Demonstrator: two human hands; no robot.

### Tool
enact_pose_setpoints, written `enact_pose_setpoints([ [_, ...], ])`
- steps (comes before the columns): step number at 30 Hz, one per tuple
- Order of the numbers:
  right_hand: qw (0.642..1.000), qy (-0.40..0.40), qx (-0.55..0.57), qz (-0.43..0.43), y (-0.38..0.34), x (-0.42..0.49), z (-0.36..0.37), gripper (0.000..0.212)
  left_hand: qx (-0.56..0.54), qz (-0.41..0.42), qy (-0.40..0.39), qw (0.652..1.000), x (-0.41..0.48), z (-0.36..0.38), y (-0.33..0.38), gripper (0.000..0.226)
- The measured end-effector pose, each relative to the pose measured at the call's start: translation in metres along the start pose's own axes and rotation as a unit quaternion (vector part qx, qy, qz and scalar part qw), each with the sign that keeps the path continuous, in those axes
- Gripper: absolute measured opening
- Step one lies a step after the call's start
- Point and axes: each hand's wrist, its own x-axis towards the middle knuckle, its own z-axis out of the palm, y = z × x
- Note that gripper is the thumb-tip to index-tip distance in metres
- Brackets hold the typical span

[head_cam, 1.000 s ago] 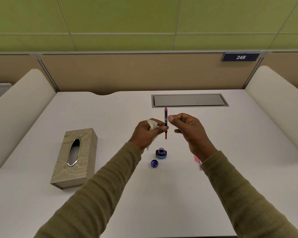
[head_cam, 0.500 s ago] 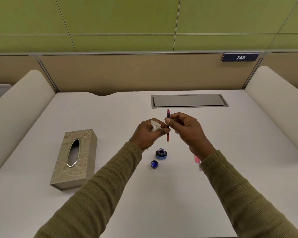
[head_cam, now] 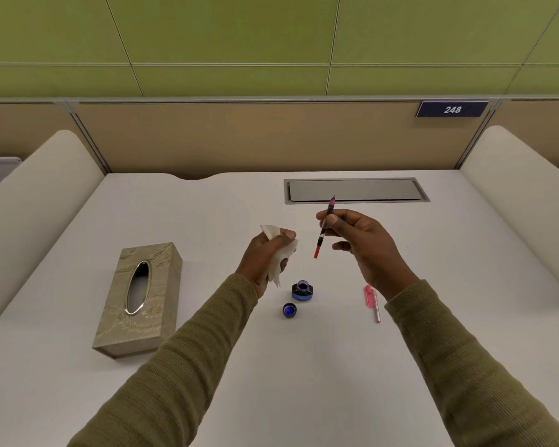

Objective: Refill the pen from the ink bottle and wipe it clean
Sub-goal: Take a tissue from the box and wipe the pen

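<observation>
My right hand [head_cam: 363,243] pinches a thin red and dark pen part [head_cam: 322,235] between thumb and forefinger, holding it tilted above the desk. My left hand [head_cam: 265,256] is closed around a crumpled white tissue [head_cam: 279,253], a hand's width left of the pen. Below them an open blue ink bottle [head_cam: 302,290] stands on the white desk [head_cam: 304,366]. Its blue cap [head_cam: 289,310] lies just in front of it. A pink pen barrel [head_cam: 372,301] lies on the desk near my right wrist.
A beige patterned tissue box [head_cam: 141,300] lies on the desk's left side. A grey cable hatch [head_cam: 355,191] is set into the desk at the back. White padded dividers [head_cam: 36,201] flank both sides, with a tan partition behind.
My hands have parted. The pen, earlier upright between both hands with the tissue against it, is now held by my right hand alone and tilted; my left hand moved left with the tissue.
</observation>
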Motion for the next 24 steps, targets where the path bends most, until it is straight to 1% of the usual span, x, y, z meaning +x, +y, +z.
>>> enact_pose_setpoints([
  [2, 1.0, -0.004, 0.001, 0.0, 0.001, 0.0, -0.001, 0.021, 0.024, 0.008, -0.007, 1.0, 0.0, 0.0, -0.001, 0.028],
  [5, 1.0, -0.011, 0.004, 0.0, 0.001, 0.001, -0.001, 0.021, 0.079, 0.042, -0.05, 0.995, -0.004, 0.004, -0.004, 0.021],
  [8, 1.0, -0.021, 0.007, -0.004, 0.0, 0.002, 0.002, 0.021, 0.088, 0.066, -0.089, 0.99, -0.007, 0.011, -0.007, 0.018],
  [10, 1.0, -0.026, 0.005, -0.004, -0.001, 0.002, 0.004, 0.021, 0.083, 0.075, -0.085, 0.99, -0.007, 0.015, -0.009, 0.018],
  [13, 1.0, -0.028, 0.008, 0.002, -0.002, 0.004, 0.006, 0.022, 0.076, 0.082, -0.059, 0.992, -0.005, 0.02, -0.01, 0.024],
  [16, 1.0, -0.008, 0.022, 0.001, -0.002, 0.004, 0.007, 0.023, 0.064, 0.086, -0.039, 0.993, -0.004, 0.02, -0.01, 0.026],
  [21, 0.998, 0.024, -0.033, -0.05, -0.001, 0.005, 0.01, 0.015, 0.094, 0.098, -0.05, 0.989, -0.006, 0.02, -0.01, 0.02],
  [24, 0.997, 0.04, -0.045, -0.054, -0.002, 0.007, 0.009, 0.013, 0.084, 0.097, -0.049, 0.991, -0.006, 0.019, -0.012, 0.015],
])
